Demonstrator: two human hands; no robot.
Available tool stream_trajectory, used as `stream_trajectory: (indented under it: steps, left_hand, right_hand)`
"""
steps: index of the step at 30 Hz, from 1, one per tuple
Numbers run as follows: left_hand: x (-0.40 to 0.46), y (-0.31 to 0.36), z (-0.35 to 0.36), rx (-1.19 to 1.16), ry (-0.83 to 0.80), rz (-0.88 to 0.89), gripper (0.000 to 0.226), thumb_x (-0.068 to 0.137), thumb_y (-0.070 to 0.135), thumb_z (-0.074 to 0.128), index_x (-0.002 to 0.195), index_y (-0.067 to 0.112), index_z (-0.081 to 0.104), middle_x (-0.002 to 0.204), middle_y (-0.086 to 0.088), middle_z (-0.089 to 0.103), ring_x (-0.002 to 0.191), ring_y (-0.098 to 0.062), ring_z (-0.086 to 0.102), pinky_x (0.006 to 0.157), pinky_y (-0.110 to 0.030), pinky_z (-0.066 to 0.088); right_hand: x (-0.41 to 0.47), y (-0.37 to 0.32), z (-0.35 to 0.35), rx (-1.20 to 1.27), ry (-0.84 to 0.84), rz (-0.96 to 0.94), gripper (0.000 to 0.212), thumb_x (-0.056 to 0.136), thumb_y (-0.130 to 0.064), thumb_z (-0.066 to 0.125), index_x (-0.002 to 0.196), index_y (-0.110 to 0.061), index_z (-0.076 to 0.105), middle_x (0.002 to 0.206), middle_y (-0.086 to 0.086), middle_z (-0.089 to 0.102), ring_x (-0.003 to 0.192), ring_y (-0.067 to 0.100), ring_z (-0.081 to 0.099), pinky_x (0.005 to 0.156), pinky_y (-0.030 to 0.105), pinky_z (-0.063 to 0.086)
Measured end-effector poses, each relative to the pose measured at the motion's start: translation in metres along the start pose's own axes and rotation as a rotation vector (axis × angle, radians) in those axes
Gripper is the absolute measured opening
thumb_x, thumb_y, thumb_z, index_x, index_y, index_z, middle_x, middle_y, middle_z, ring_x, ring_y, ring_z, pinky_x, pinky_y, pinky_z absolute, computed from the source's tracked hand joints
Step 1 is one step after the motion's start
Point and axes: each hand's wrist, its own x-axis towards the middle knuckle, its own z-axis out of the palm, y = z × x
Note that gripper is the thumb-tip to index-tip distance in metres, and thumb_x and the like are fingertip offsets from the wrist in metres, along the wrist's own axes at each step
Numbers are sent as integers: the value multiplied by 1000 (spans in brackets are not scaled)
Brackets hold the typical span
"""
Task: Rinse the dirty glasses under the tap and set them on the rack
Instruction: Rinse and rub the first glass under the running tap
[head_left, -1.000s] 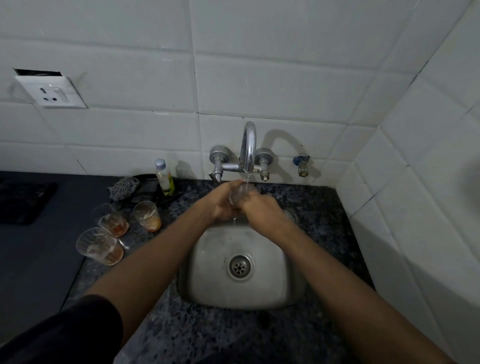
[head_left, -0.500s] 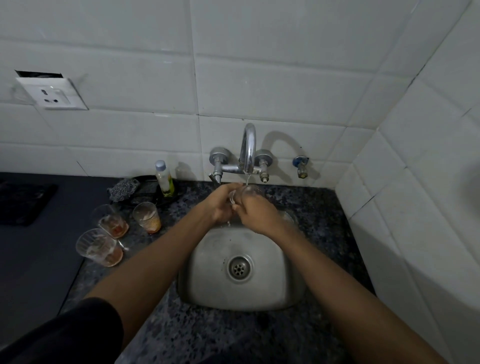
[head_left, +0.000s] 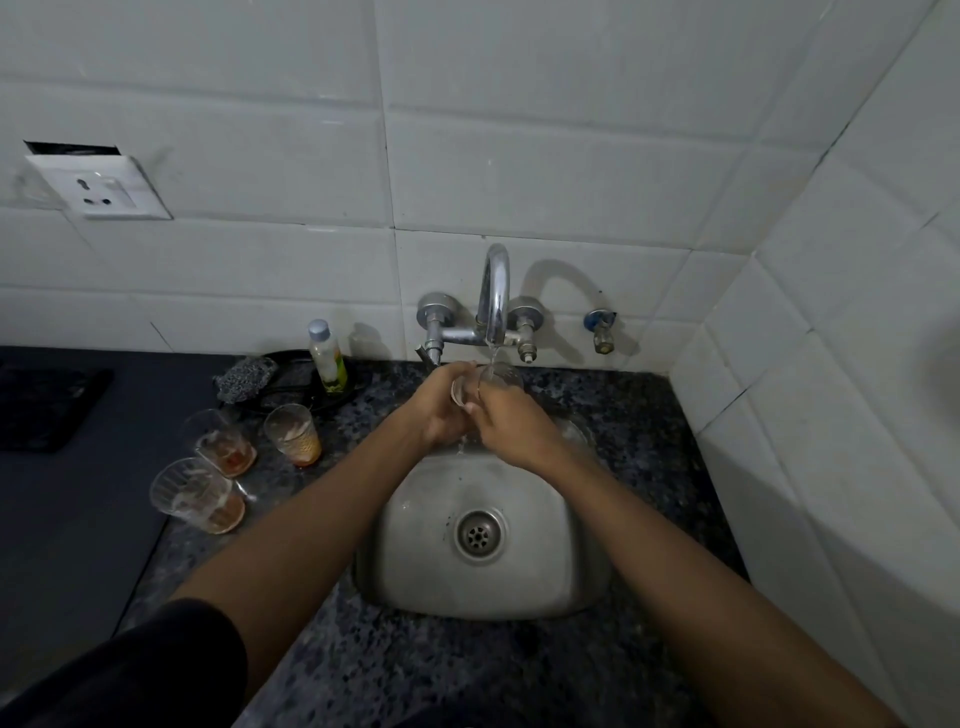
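White wall tiles (head_left: 545, 171) stand behind a dark speckled worktop (head_left: 395, 670), and one steel sink (head_left: 415, 571) is set into it near the right edge. One chrome tap (head_left: 495, 291) comes out of the wall above the back edge of the sink, and a thin stream of water (head_left: 492, 356) runs from it. One small valve (head_left: 601, 328) sits on the wall to the right of the tap, and one white socket (head_left: 98, 187) is at the far left of the wall.

Four glasses are in view. One glass (head_left: 493, 378) is held under the stream, above the back edge of the sink. The left hand (head_left: 441, 402) grips it from the left with curled fingers, and the right hand (head_left: 511, 415) curls round it from the right; both hands touch each other. Three dirty glasses (head_left: 291, 434) with brownish rests stand together on the worktop toward the left edge, well apart from the sink. Behind them, at the back edge, are one small bottle (head_left: 326, 356) with yellow liquid, one grey scrubber (head_left: 241, 379) and one dark tray (head_left: 291, 387).

Compared with a half second ago, the held glass is more under the stream and its rim shows more clearly between the hands. The three dirty glasses have stayed in the same place.
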Motion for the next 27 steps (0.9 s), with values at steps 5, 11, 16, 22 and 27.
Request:
stream_trajectory:
  steps: [5, 11, 16, 22, 27]
  left_hand:
    - [-2, 5, -2, 133, 43, -13, 28, 93, 39, 61, 95, 13, 72, 92, -6, 68, 78, -21, 64, 69, -34, 50]
    - [2, 2, -2, 102, 118, 74, 49, 95, 39, 64, 128, 3, 68, 122, -17, 71, 114, -34, 67, 104, -49, 52]
    - [-2, -2, -1, 188, 225, 216, 10, 93, 22, 71, 92, 12, 69, 92, -10, 74, 75, -20, 73, 59, -31, 57]
    - [-13, -9, 0, 264, 270, 346, 23, 98, 24, 68, 113, 6, 65, 106, -10, 74, 95, -21, 73, 73, -32, 60]
    - [-13, -10, -2, 366, 261, 372, 32, 101, 36, 62, 120, 11, 67, 110, -10, 75, 104, -23, 72, 92, -43, 59]
  right_hand:
    - [-11, 18, 12, -34, 138, -88, 35, 93, -15, 72, 127, -19, 64, 119, 4, 69, 107, 26, 66, 84, 42, 57]
    - [-14, 10, 25, 361, 569, 69, 52, 82, -33, 86, 121, -17, 55, 121, -1, 51, 108, 15, 56, 85, 21, 51]
    - [-9, 21, 25, 276, 297, 164, 52, 86, -42, 81, 124, -16, 57, 124, 3, 54, 110, 18, 55, 87, 34, 53]
    - [-1, 19, 22, 197, 97, 286, 44, 79, -46, 75, 112, -19, 64, 103, -1, 69, 90, 18, 67, 75, 37, 58]
    - [1, 18, 23, 192, 34, 334, 58, 71, -55, 77, 116, -19, 65, 102, 0, 73, 90, 20, 71, 77, 38, 61]
